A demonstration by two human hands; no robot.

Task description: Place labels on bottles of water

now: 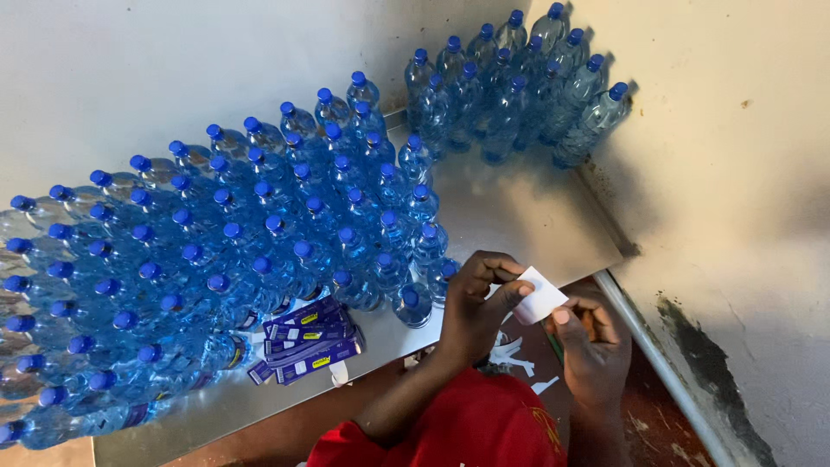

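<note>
My left hand [481, 298] and my right hand [595, 342] together hold a small white paper slip [540, 297] above the near edge of a metal table [519, 220]. Fingertips of both hands pinch the slip's edges. A stack of blue labels [307, 339] lies on the table just left of my left forearm. Many clear water bottles with blue caps [259, 233] stand packed across the table's left and middle. The nearest bottle [413, 304] is right beside my left hand.
A second cluster of blue-capped bottles [519, 78] stands at the table's far right corner against the wall. White paper scraps [512, 355] lie on the reddish floor below my hands. A rough wall [735, 216] runs along the right. My red clothing [467, 428] fills the bottom.
</note>
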